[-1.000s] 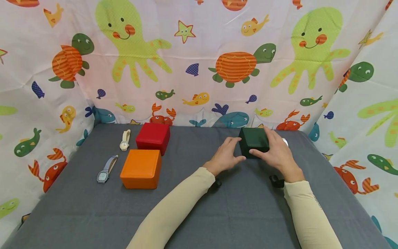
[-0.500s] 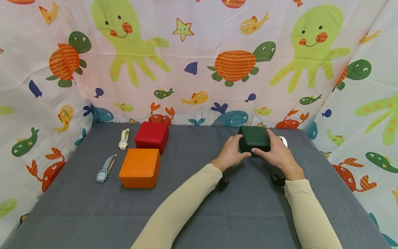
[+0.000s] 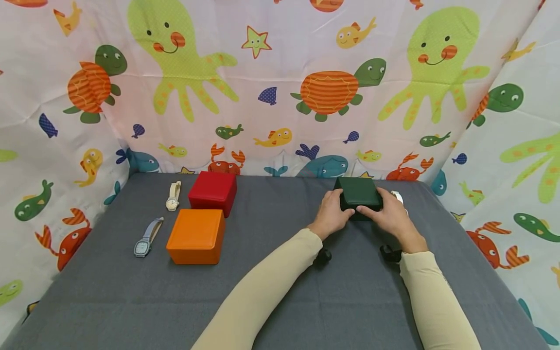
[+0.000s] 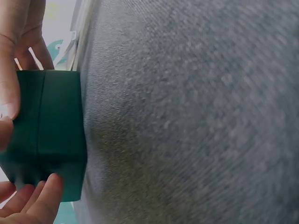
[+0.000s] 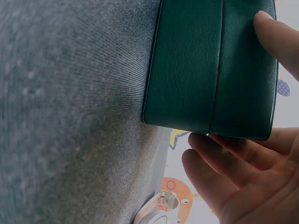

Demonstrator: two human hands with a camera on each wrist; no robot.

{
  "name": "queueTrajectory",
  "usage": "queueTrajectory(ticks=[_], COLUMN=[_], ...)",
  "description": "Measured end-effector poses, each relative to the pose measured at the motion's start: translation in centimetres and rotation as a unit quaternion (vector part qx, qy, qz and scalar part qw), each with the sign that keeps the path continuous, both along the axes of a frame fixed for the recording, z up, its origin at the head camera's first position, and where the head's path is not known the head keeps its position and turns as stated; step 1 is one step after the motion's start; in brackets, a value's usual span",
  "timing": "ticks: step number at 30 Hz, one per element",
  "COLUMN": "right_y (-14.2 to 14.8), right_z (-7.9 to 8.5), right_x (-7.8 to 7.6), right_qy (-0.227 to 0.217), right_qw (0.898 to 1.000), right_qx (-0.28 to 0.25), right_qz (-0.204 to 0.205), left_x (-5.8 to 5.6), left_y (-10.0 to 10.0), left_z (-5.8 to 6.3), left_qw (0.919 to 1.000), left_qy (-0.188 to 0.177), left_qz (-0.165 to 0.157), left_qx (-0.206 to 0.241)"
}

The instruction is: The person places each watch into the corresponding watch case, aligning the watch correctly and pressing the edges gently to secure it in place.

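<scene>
A dark green box with a lid seam stands on the grey cloth at the back right. My left hand holds its left side, fingers along the side and thumb at the front. Opposite it, my right hand grips the right side, with its thumb on the lid's front. In the left wrist view the lid of the green box is down, its seam unbroken. The right wrist view shows the right thumb on the upper part and the fingers along the side.
Just right of the right hand lies a white watch, partly hidden. On the left stand a red box and, nearer, an orange box. A cream-strapped watch and a blue-strapped watch lie beside them. A printed curtain hangs behind.
My left hand has moved right and come onto the box. Both thumbs have drawn together at its front, and the right hand has slid slightly down and nearer. The other boxes and watches stay put.
</scene>
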State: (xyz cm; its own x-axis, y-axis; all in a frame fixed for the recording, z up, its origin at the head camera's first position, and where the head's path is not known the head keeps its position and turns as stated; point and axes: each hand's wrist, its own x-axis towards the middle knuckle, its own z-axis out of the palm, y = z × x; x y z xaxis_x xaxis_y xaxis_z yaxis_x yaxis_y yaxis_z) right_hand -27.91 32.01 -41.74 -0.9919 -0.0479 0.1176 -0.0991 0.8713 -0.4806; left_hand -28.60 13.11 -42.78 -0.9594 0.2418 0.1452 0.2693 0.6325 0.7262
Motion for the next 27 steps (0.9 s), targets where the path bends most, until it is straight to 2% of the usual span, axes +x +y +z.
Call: queueTrajectory(ticks=[5, 10, 17, 27], right_y=[0.13, 0.17, 0.09, -0.11], right_z=[-0.11, -0.11, -0.20, -0.43], right_x=[-0.07, -0.08, -0.03, -0.02], right_qy=[0.002, 0.002, 0.008, 0.022], right_qw=[1.000, 1.000, 1.000, 0.999], right_qx=[-0.007, -0.010, -0.015, -0.024], right_qz=[-0.001, 0.001, 0.004, 0.007], left_x=[-0.18, -0.14, -0.19, -0.05], left_y=[0.33, 0.54, 0.46, 0.00], left_z=[-0.37, -0.48, -0.67, -0.56], left_qw=[0.9996, 0.9989, 0.9987, 0.9992], left_qy=[0.015, 0.027, 0.035, 0.018], left_qz=[0.024, 0.033, 0.031, 0.023], left_qx=[0.007, 0.020, 0.021, 0.027])
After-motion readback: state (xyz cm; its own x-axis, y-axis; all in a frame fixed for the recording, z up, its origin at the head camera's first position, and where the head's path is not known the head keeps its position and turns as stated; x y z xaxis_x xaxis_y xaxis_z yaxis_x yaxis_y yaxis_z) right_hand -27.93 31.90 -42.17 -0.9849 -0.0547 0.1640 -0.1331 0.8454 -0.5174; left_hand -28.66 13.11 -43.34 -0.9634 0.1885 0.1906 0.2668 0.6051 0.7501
